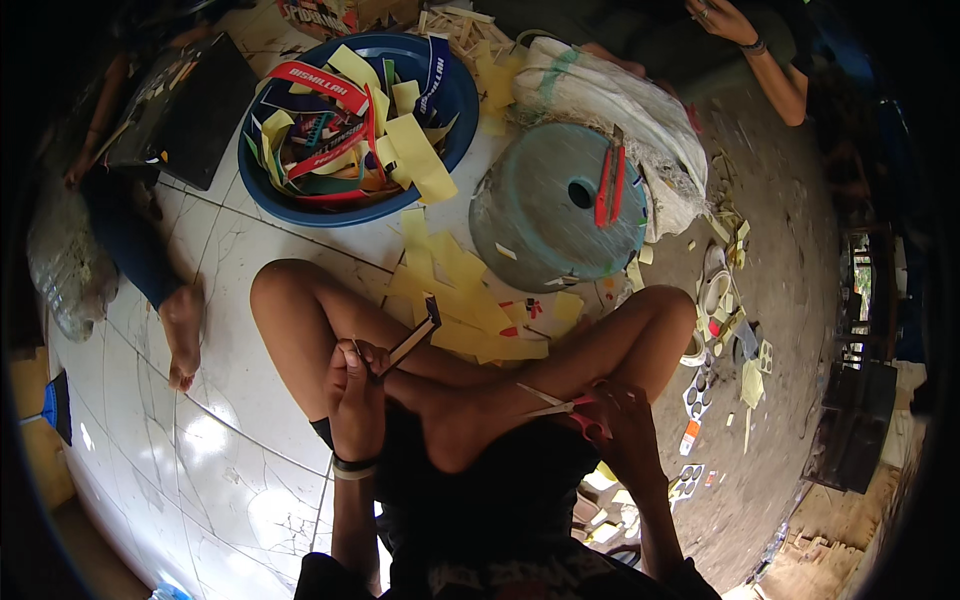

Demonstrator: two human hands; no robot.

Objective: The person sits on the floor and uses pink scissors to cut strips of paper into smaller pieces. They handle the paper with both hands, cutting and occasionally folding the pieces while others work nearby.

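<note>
My left hand (358, 402) is closed around a narrow pale strip with dark edges (412, 345), pinched between the fingers. The strip points up and to the right, and its far end looks bent and dark. In my right hand (622, 428) is a pair of scissors (572, 405) with red handles. Their blades are parted and point left, apart from the strip. Both hands are above my crossed legs. Yellow paper scraps (465, 300) lie on the tiles just beyond my legs.
A blue basin (358, 214) full of coloured strips stands ahead. Right of it, an upturned grey-green bucket (530, 200) carries a red box cutter (610, 180), beside a white sack (600, 85). Other people sit at far left and far right. Scraps and a sandal (714, 280) litter the right-hand floor.
</note>
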